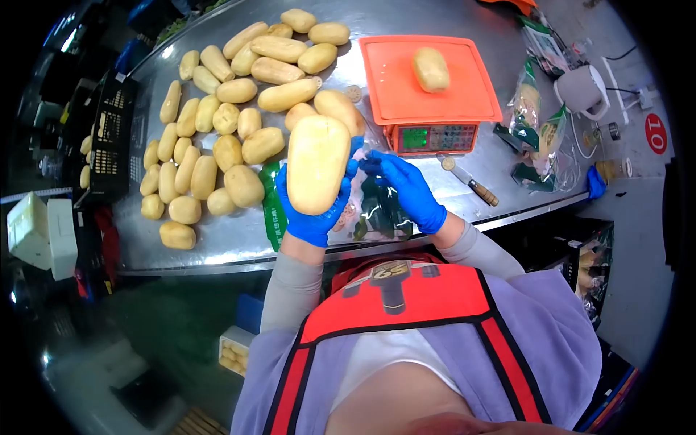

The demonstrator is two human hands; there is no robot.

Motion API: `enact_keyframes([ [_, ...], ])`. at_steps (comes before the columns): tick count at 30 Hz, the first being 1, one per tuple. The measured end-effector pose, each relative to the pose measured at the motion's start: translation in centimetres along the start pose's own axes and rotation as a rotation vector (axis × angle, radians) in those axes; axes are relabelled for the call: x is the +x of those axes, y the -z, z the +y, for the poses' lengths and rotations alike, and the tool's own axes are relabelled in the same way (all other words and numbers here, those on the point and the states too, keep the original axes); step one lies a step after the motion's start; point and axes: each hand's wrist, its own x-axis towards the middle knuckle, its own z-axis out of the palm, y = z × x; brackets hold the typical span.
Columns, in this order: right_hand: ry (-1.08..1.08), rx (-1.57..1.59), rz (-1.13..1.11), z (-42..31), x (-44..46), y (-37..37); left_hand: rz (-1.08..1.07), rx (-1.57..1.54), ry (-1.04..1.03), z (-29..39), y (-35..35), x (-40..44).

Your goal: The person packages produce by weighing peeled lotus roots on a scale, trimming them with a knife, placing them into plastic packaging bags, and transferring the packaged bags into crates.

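Observation:
My left hand (313,223), in a blue glove, is closed around a large, pale yellow lotus root section (317,165) and holds it up over the table's front edge. To its right, my gloved right hand (412,190) has its fingers drawn together at the upper edge of a clear plastic bag (380,210) with dark green print. The fingertips partly overlap the bag, so the exact grip is hard to see. Behind the held root lies a green printed packet (274,206), partly covered by my left hand.
Many lotus root sections (204,176) cover the steel table's left side. An orange scale (428,87) carries one lotus root (431,70). A knife (471,183) lies before it. Filled bags (525,109) and a grey jug-like appliance (581,90) stand at right; a black crate (112,138) is at left.

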Motion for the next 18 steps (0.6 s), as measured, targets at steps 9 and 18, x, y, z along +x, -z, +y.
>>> enact_keyframes([
  [9,0.213,0.076,-0.008,-0.8,-2.6,0.5,0.208,1.533,-0.574,-6.4,-0.9,3.2],
  [18,0.28,0.281,0.317,-2.1,1.0,7.9,0.159,1.367,-0.441,-7.7,-1.5,2.9],
])
